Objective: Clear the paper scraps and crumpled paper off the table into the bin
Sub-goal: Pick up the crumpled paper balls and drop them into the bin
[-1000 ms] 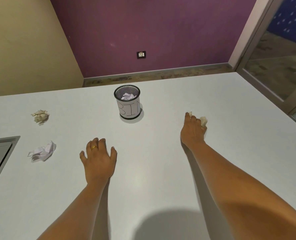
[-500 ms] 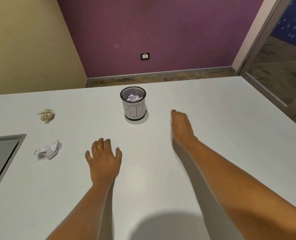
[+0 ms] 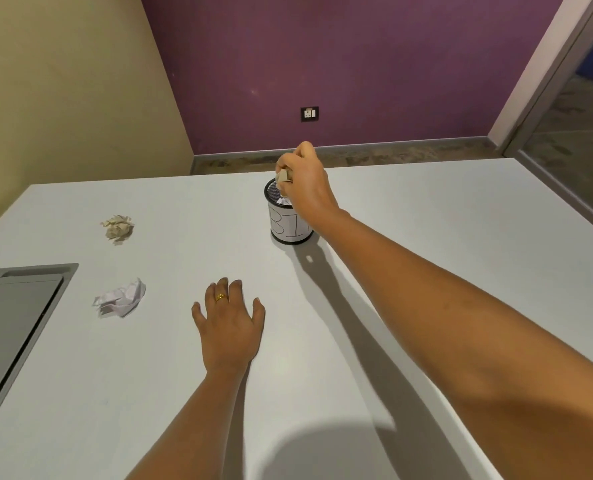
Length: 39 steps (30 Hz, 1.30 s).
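- Pale grey and smooth, the bench [image 3: 426,216] fills most of the view, set against a purple wall [image 3: 357,64] and a tan wall [image 3: 63,81].
- A grey recessed panel [image 3: 14,317] is set into the bench at its left edge.
- The right hand [image 3: 305,181] is raised over the bin, its grip clenched on a beige paper wad [image 3: 283,176] that shows between the fingertips just above the bin's mouth.
- The left hand [image 3: 229,323] lies flat on the bench, palm down, fingers spread, its grip released and holding nothing.
- The bin [image 3: 288,223], a small black mesh cup with a white label lettered "BI…", stands upright on the far middle of the bench; the right wrist hides part of it.
- A white crumpled paper [image 3: 121,297] rests on the bench between the panel and the left hand, apart from both.
- A beige crumpled paper [image 3: 117,228] rests farther back, well to the left of the bin.
- A white scrap [image 3: 284,201] shows inside the bin.
- A gold ring [image 3: 221,297] sits on one finger of the left hand.
- A wall socket [image 3: 309,114] is on the purple wall.
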Tool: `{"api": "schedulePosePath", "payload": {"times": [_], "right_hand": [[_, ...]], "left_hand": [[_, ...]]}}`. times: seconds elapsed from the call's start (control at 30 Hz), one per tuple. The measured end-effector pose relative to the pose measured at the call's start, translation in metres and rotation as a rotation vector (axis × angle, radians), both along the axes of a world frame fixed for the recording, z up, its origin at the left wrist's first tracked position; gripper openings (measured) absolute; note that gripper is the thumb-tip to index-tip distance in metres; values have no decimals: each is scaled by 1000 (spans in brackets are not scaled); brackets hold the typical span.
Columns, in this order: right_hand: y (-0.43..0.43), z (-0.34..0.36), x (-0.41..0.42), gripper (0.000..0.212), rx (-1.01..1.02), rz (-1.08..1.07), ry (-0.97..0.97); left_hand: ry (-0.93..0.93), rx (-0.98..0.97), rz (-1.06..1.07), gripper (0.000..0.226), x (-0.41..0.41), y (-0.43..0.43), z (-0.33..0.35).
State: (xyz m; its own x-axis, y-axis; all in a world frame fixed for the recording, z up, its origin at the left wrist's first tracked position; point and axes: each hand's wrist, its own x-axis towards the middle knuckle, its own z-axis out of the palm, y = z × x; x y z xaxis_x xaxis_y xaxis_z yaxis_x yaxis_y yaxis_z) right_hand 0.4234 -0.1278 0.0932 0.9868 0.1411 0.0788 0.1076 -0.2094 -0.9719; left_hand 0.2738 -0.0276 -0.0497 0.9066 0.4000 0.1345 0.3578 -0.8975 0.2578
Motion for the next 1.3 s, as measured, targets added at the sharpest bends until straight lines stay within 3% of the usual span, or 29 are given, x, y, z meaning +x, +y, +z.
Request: {"api": "schedulePosePath", "payload": {"times": [0.13, 0.23, 0.37, 0.53, 0.8, 1.3], "right_hand": [[3, -5, 18, 18, -539, -14, -235], [4, -8, 24, 24, -751, -79, -250], [8, -14, 31, 23, -886, -15, -218], [12, -25, 34, 20, -945, 10, -161], [22, -18, 42, 35, -1105, 124, -70], [31, -25, 61, 33, -1049, 122, 54]], "left_hand": [[-1, 5, 0, 42, 1, 0, -2], [10, 12, 3, 43, 1, 0, -2], [9, 24, 4, 42, 1, 0, -2], [16, 26, 8, 43, 1, 0, -3], [31, 24, -1, 44, 0, -1, -1], [25, 27, 11, 42, 1, 0, -3]]}}
